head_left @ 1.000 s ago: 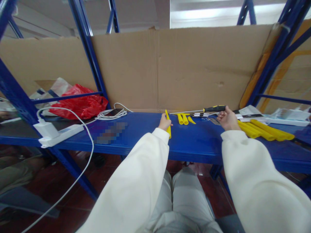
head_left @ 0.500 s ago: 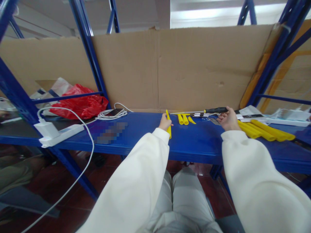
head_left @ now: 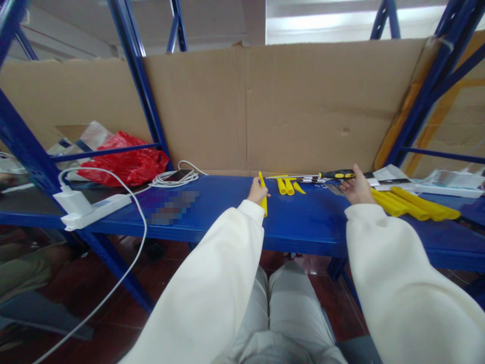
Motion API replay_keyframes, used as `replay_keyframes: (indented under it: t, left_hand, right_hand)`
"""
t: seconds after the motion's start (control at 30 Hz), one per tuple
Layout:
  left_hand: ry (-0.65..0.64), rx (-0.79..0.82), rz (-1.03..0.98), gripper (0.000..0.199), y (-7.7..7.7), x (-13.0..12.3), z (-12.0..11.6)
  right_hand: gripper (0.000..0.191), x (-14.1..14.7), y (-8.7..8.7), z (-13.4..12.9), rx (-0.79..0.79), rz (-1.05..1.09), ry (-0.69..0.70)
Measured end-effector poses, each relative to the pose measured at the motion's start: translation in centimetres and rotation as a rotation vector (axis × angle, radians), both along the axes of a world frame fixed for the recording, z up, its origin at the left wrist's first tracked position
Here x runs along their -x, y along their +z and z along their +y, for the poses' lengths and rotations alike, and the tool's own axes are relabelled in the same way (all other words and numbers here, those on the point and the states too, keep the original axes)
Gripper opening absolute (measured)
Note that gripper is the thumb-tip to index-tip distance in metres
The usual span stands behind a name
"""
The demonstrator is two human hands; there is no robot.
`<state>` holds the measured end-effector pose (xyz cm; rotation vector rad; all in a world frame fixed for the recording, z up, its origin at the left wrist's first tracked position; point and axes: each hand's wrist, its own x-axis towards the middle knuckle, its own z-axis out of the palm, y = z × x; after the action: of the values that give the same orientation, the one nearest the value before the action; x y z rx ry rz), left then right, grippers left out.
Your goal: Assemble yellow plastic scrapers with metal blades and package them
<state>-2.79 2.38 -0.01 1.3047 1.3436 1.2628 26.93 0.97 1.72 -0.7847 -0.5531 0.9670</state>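
Note:
My left hand (head_left: pixel 258 191) is closed round a yellow piece (head_left: pixel 264 207), which stands nearly upright against the blue table's surface. A screwdriver (head_left: pixel 337 174) with a black and yellow handle is gripped at its handle end by my right hand (head_left: pixel 356 186). Its long thin shaft points left, with the tip by the top of the yellow piece. Between my hands, two short yellow tubes (head_left: pixel 285 187) and a curved yellow piece (head_left: pixel 299 188) lie on the table. Several longer yellow tubes (head_left: pixel 415 203) rest just right of my right hand.
A cardboard sheet (head_left: pixel 295 106) stands behind the blue table (head_left: pixel 303 220). To the left are a coiled white cable (head_left: pixel 174 179), a red plastic bag (head_left: pixel 125 159) and a white power strip (head_left: pixel 96 211). Blue posts rise at both sides.
The screwdriver handle has turned about its length, so its yellow parts now show. My right fingers have shifted slightly on it. My left hand has not moved.

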Motion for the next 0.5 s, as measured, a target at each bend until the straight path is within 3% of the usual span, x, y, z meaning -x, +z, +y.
replay_keyframes:
  t: [0.23,0.5]
  left_hand:
    - [0.007,-0.005,-0.009,0.060,-0.20,-0.08,0.31]
    - [0.017,-0.002,-0.008,0.060,-0.16,-0.10,0.40]
  right_hand:
    - [0.045,0.62,0.77,-0.97,0.026,-0.015,-0.006]
    - [0.062,0.48,0.15,-0.20,0.005,-0.096,-0.020]
